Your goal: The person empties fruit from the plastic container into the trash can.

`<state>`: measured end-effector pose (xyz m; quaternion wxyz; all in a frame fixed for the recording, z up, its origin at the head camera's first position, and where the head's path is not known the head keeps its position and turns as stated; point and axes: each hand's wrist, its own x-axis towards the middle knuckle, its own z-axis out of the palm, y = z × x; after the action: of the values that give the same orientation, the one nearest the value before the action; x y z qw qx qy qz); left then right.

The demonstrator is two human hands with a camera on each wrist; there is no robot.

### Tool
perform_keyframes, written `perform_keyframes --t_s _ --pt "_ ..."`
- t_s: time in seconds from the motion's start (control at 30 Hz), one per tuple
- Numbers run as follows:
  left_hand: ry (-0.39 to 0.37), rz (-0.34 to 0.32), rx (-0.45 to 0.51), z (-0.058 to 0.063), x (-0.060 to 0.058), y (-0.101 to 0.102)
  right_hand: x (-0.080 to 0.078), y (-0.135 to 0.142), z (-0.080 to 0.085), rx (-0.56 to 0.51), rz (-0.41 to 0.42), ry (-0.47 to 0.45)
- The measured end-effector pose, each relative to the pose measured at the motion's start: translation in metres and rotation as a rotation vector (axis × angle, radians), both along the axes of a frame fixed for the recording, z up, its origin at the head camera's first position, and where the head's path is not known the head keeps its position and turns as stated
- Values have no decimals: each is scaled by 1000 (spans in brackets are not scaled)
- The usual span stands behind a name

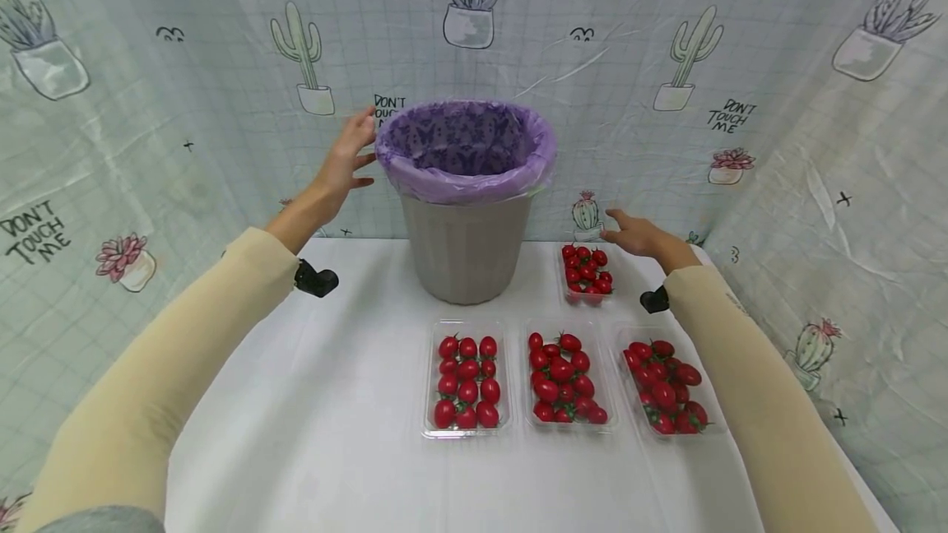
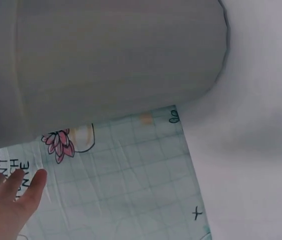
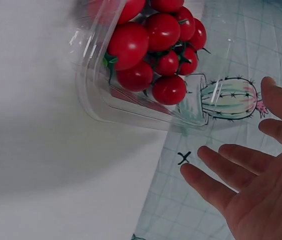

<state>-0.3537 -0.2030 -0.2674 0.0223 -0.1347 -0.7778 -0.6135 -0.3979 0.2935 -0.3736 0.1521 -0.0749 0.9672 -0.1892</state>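
Observation:
A grey bin [image 1: 467, 257] lined with a purple bag [image 1: 415, 181] stands at the back of the white table. My left hand [image 1: 348, 159] is raised at the left of the bin's rim, fingers spread and holding nothing; in the left wrist view its fingers [image 2: 36, 187] show apart from the bin wall [image 2: 116, 65]. My right hand [image 1: 638, 235] hovers just right of the rear clear plastic box of cherry tomatoes [image 1: 585, 270]. It holds nothing. The right wrist view shows its loosely bent fingers [image 3: 208, 182] beside the box of red tomatoes [image 3: 131, 45].
Three more clear boxes of cherry tomatoes stand in a row nearer me: the left box [image 1: 467, 381], the middle box [image 1: 566, 381] and the right box [image 1: 666, 389], which sits slightly turned. A cactus-print curtain [image 1: 222, 89] hangs behind and around the white table [image 1: 341, 434].

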Motion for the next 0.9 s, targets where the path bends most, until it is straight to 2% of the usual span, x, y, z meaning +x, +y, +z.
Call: perform_keyframes --t_s 0.3,0.4,0.63,0.9 --pt "75 -44 -69 -6 0 7 0 1 -11 -19 -24 -25" --pt "79 -39 -91 -9 -1 11 -2 -1 -17 -51 -28 -44" --pt "80 -23 -115 -13 -1 16 -2 0 -22 -197 -92 -105" --pt "85 -24 -129 -19 -2 15 -7 8 -32 -248 -113 -140"
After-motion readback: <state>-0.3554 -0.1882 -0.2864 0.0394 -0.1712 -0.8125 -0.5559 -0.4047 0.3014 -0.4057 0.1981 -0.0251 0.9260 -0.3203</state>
